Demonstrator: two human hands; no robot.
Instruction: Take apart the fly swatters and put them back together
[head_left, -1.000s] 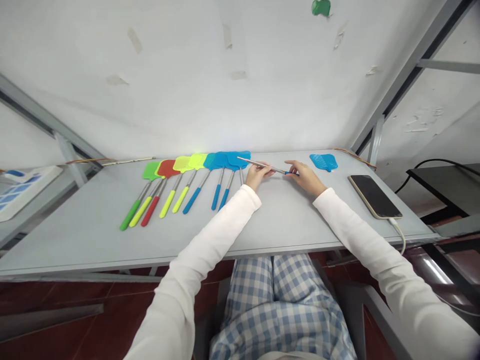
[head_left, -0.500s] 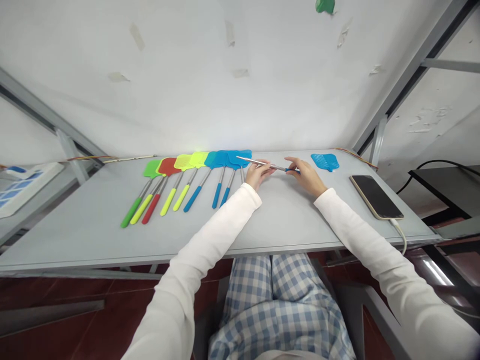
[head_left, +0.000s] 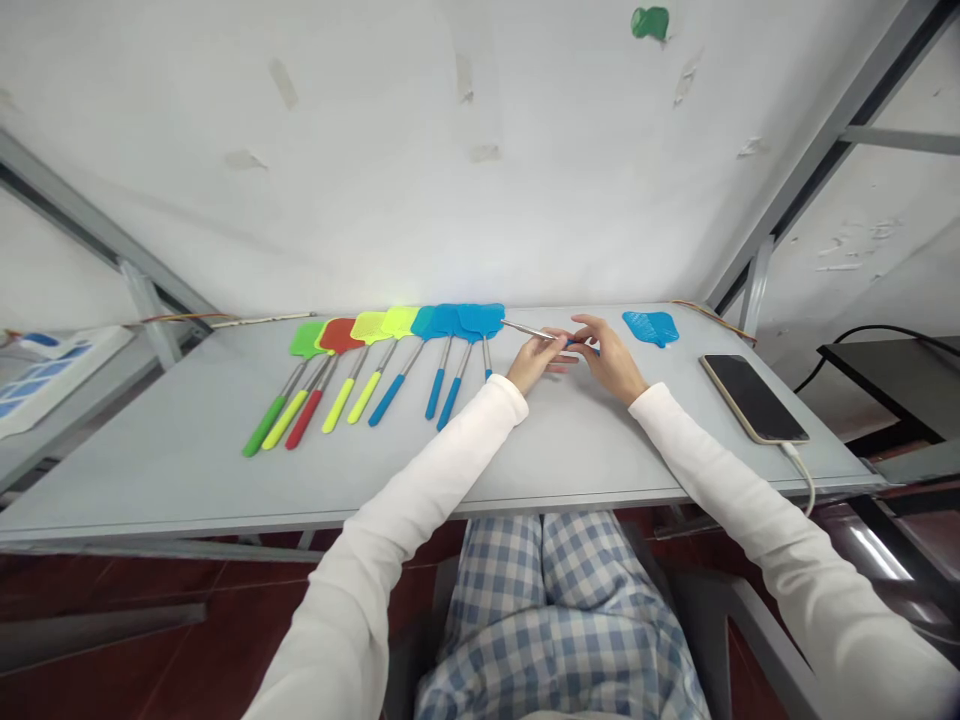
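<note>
My left hand (head_left: pixel 537 360) is closed on a fly swatter handle (head_left: pixel 529 330), a thin metal rod with a blue grip. My right hand (head_left: pixel 611 362) pinches the blue grip at the other end. The rod points left, and its tip carries no paddle. The fingers of both hands almost meet around the grip, which is mostly hidden. A loose blue swatter head (head_left: pixel 651 327) lies on the table to the right of my right hand. Beyond my left hand, whole blue swatters (head_left: pixel 480 318) overlap one another.
Green (head_left: pixel 264 425), red (head_left: pixel 304 418) and yellow swatters (head_left: pixel 365 396) lie in a row on the grey table (head_left: pixel 187 480). A phone (head_left: pixel 754 398) with a charging cable sits at the right. The white wall (head_left: pixel 420 200) rises behind the table.
My left hand has moved right along the handle, closer to my right hand. The rod's tip has shifted right too, and less of the metal shows.
</note>
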